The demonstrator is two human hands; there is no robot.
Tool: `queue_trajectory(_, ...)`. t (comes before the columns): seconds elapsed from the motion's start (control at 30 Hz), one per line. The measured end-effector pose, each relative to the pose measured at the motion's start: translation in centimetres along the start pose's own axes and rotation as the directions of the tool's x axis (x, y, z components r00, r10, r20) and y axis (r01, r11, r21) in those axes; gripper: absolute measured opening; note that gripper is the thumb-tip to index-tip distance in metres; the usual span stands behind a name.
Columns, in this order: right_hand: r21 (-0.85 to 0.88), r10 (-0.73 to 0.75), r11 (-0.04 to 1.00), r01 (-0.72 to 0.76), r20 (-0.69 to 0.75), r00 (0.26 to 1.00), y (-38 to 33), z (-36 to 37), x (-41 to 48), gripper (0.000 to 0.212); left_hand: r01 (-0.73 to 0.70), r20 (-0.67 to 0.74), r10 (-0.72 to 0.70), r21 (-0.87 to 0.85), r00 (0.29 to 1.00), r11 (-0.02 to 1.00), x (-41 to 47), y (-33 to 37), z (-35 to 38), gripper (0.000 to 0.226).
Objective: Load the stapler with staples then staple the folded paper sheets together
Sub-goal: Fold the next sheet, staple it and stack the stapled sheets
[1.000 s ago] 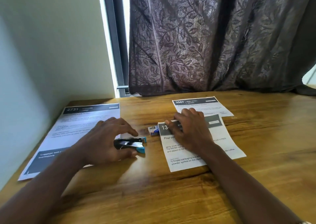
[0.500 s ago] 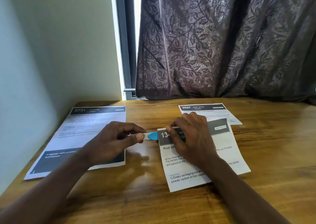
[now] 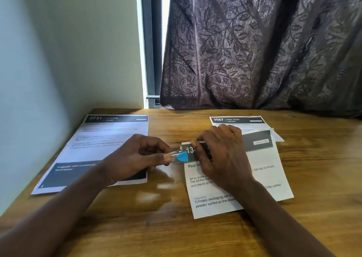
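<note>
- Here, the left hand [image 3: 135, 158] is closed around a small metal stapler with a light-blue plastic tip [image 3: 179, 157], thumb on top, holding its nose at the left edge of the papers.
- The right hand [image 3: 221, 154] lies flat, fingers curled over the top corner of the folded white printed sheets with a dark grey header band [image 3: 252, 170], pinning them to the brown wooden table [image 3: 313, 207]; it grasps nothing.
- Whether the stapler's mouth already straddles the edge cannot be told.
- Judgement: stapling is at hand. To do it well, the layers should be squared, the edge seated fully inside the mouth, and pressure applied straight down.
- A separate white printed sheet [image 3: 109, 139] lies flat at the left.
</note>
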State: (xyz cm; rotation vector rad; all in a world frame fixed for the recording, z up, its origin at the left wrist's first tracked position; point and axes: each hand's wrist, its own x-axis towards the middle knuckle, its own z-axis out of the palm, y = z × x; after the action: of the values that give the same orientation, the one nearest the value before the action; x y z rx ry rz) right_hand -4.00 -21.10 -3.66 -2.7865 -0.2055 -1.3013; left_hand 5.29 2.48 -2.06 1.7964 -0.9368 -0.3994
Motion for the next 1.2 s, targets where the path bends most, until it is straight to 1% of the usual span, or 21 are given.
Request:
queue_trajectory(0.13, 0.057, 0.04, 0.997, -0.042, 0.036, 0.999, -0.1, -0.1, -0.1, 0.011, 0.054, 0.015, -0.054, 0.017, 0.998, 0.998, 0.2, 0.1, 0.3, 0.023)
queue_trajectory(0.17, 0.086, 0.061, 0.994, -0.065, 0.049, 0.997, -0.2, 0.0, -0.1, 0.012, 0.058, 0.014, -0.058, 0.013, 0.998, 0.998, 0.2, 0.1, 0.4, 0.026)
queue_trajectory(0.23, 0.15, 0.109, 0.981, -0.121, 0.089, 0.99, -0.3, 0.1, -0.1, 0.021, 0.062, 0.019, -0.061, -0.01, 0.998, 0.998, 0.3, 0.3, 0.5, 0.032)
queue_trajectory(0.3, 0.221, 0.121, 0.965, -0.145, 0.117, 0.986, -0.4, 0.2, -0.1, 0.026, 0.06, 0.041, -0.059, -0.028, 0.997, 0.998, 0.2, 0.5, 0.5, 0.026)
queue_trajectory(0.37, 0.287, 0.108, 0.948, -0.139, 0.121, 0.987, -0.4, 0.3, -0.2, 0.023, 0.066, 0.066, -0.062, -0.056, 0.996, 0.996, 0.2, 0.6, 0.5, 0.022)
queue_trajectory(0.43, 0.335, 0.106, 0.931, -0.142, 0.123, 0.987, -0.2, 0.3, -0.2, 0.018, 0.07, 0.075, -0.066, -0.054, 0.995, 0.996, 0.1, 0.8, 0.6, 0.031)
queue_trajectory(0.47, 0.35, 0.109, 0.925, -0.146, 0.123, 0.986, -0.2, 0.3, -0.2, 0.016, 0.061, 0.079, -0.059, -0.025, 0.995, 0.998, 0.1, 0.9, 0.7, 0.035)
queue_trajectory(0.57, 0.342, 0.116, 0.928, -0.15, 0.119, 0.986, 0.0, 0.4, -0.2, 0.012, 0.024, 0.11, -0.038, 0.133, 0.993, 0.991, 0.1, 1.1, 1.1, 0.036)
queue_trajectory(0.67, 0.323, 0.122, 0.934, -0.155, 0.12, 0.985, 0.1, 0.5, -0.2, 0.013, 0.02, 0.107, -0.04, 0.183, 0.993, 0.983, 0.3, 1.1, 1.4, 0.035)
queue_trajectory(0.8, 0.325, 0.13, 0.934, -0.15, 0.083, 0.988, 0.1, 0.3, -0.2, 0.012, 0.015, 0.071, -0.028, 0.178, 0.997, 0.984, 0.3, 1.5, 1.6, 0.038)
queue_trajectory(0.93, 0.319, 0.105, 0.941, -0.111, 0.036, 0.994, 0.0, 0.1, 0.0, 0.016, 0.05, 0.011, -0.051, 0.104, 0.999, 0.993, 0.2, 1.6, 1.7, 0.037)
queue_trajectory(1.03, 0.299, 0.069, 0.951, -0.077, 0.036, 0.997, -0.1, 0.1, 0.0, 0.018, 0.046, 0.051, -0.048, 0.052, 0.998, 0.998, 0.3, 1.7, 1.6, 0.033)
queue_trajectory(1.1, 0.282, 0.046, 0.958, -0.053, 0.032, 0.998, -0.1, 0.1, -0.1, 0.017, 0.043, 0.075, -0.047, 0.05, 0.996, 0.998, 0.4, 1.8, 1.7, 0.031)
queue_trajectory(1.2, 0.271, 0.039, 0.961, -0.044, 0.025, 0.999, 0.0, 0.1, -0.1, 0.017, 0.053, 0.038, -0.054, 0.036, 0.998, 0.998, 0.3, 1.8, 2.0, 0.032)
